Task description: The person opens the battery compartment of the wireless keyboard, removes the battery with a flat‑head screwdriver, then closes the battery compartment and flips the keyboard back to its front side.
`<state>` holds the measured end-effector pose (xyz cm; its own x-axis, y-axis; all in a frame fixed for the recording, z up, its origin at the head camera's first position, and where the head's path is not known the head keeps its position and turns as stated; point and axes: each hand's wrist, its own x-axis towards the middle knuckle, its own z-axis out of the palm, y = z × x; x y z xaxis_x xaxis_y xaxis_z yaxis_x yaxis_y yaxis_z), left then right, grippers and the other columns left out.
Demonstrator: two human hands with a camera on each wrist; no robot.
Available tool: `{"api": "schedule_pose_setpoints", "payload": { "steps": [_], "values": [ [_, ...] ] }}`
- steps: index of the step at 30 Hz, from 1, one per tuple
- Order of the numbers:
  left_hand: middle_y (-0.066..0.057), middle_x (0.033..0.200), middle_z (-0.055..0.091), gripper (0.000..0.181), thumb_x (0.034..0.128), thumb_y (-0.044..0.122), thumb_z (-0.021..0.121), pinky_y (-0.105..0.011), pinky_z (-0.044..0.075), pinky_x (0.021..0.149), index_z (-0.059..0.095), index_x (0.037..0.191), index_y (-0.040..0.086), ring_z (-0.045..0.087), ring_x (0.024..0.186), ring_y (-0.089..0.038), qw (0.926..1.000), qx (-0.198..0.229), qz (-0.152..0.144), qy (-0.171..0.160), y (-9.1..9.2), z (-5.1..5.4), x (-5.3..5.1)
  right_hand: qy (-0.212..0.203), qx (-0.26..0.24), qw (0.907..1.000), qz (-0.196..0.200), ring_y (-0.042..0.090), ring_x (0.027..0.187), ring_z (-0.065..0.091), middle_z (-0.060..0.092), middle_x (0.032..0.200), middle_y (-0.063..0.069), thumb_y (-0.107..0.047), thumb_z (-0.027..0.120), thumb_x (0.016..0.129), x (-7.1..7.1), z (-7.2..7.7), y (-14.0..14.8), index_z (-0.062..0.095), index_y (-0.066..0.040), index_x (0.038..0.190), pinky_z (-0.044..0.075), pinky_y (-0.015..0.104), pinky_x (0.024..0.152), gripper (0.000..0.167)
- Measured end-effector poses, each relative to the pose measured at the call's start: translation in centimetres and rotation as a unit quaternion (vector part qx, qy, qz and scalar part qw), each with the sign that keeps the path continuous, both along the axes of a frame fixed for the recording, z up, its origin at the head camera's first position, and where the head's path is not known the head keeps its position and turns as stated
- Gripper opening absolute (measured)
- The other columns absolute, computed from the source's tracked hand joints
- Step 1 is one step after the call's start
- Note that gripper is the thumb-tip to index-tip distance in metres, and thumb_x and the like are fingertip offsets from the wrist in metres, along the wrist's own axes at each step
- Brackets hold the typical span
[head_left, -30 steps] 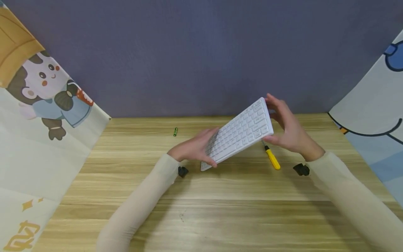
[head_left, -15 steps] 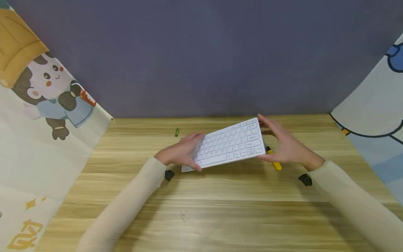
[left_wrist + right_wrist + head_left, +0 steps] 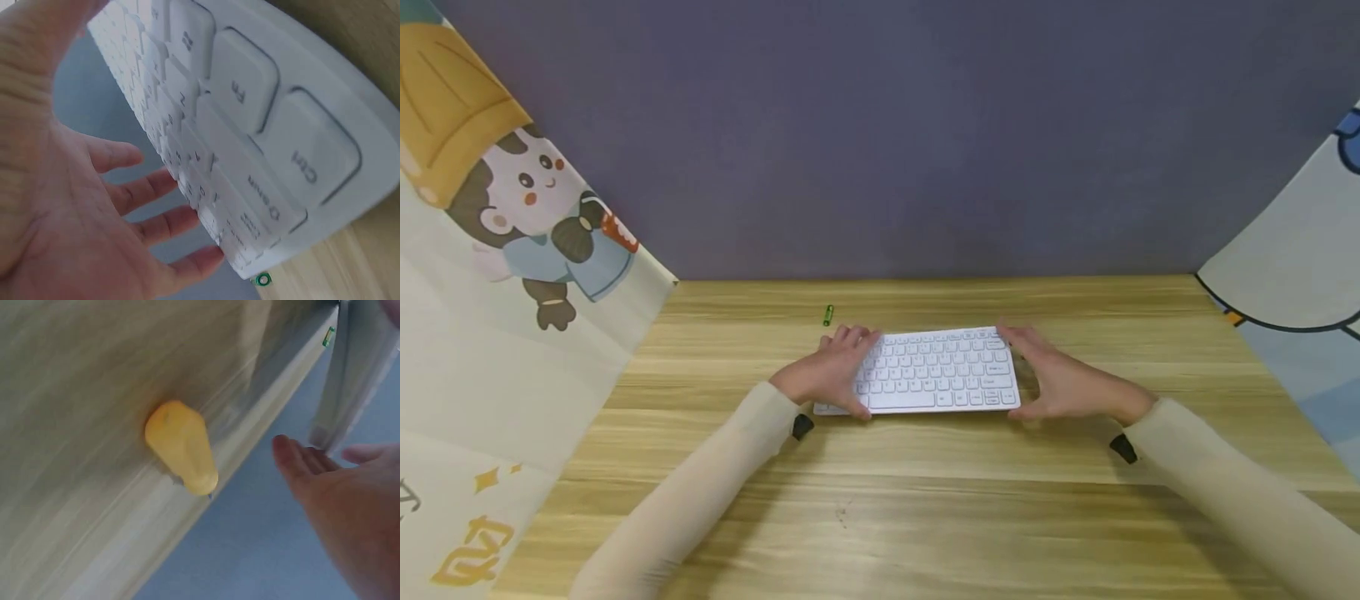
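Note:
A white keyboard [image 3: 936, 371] lies level in the head view, keys up, with its long side across the wooden table. My left hand [image 3: 827, 371] grips its left part, thumb at the near edge and fingers at the far edge. At the right end my right hand [image 3: 1067, 383] holds the corners between thumb and fingers. The left wrist view shows the key side of the keyboard [image 3: 212, 137] close up. In the right wrist view the keyboard [image 3: 356, 369] looks raised off the table. A yellow-handled screwdriver [image 3: 181, 447] lies near the right hand; the head view hides it.
A small green battery [image 3: 828, 315] lies on the table [image 3: 940, 517] behind the left hand. A dark grey-blue panel [image 3: 925, 142] stands along the back edge. Printed sheets with cartoon pictures flank the table on both sides.
The keyboard has come down from a steep tilt to nearly level, its right end lowered. Both hands moved with it, the left one leftward. The screwdriver has become hidden in the head view.

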<state>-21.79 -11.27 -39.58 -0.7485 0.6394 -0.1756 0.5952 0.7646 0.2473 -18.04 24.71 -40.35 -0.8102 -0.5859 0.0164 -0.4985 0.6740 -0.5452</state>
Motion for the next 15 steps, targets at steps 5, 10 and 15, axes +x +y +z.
{"api": "schedule_pose_setpoints", "payload": {
  "steps": [5,10,15],
  "values": [
    [-0.015,0.146,0.026,0.133,0.0508,0.053,0.087,-0.055,0.021,0.106,0.015,0.15,0.003,0.025,0.127,-0.029,0.9997,-0.025,0.007,0.006,0.4,-0.1,0.2,-0.021,0.028,0.9994,0.0,0.048,0.135,0.009,0.02,0.147,0.02,-0.028,0.088,0.062,-0.1,-0.6,-0.7,0.009,0.0,0.15,0.023,0.061,0.103,0.122],
    [-0.015,0.144,0.028,0.127,0.0529,0.055,0.085,-0.053,0.025,0.102,0.022,0.148,0.0,0.026,0.123,-0.029,0.9984,-0.051,-0.001,0.023,0.9,-0.3,0.4,-0.053,0.06,0.9968,0.002,0.039,0.133,0.018,0.016,0.147,0.023,-0.027,0.086,0.066,-0.1,-1.1,-0.9,0.006,0.005,0.149,0.03,0.054,0.101,0.119],
    [-0.017,0.149,0.023,0.124,0.059,0.061,0.08,-0.052,0.023,0.103,0.02,0.149,0.002,0.022,0.13,-0.032,0.9978,-0.06,0.01,0.027,1.0,0.0,0.6,-0.04,0.086,0.9952,-0.023,0.044,0.135,0.013,0.014,0.149,0.027,-0.041,0.08,0.074,0.0,-0.1,-1.0,0.007,0.006,0.148,0.022,0.058,0.104,0.114]
  ]
}}
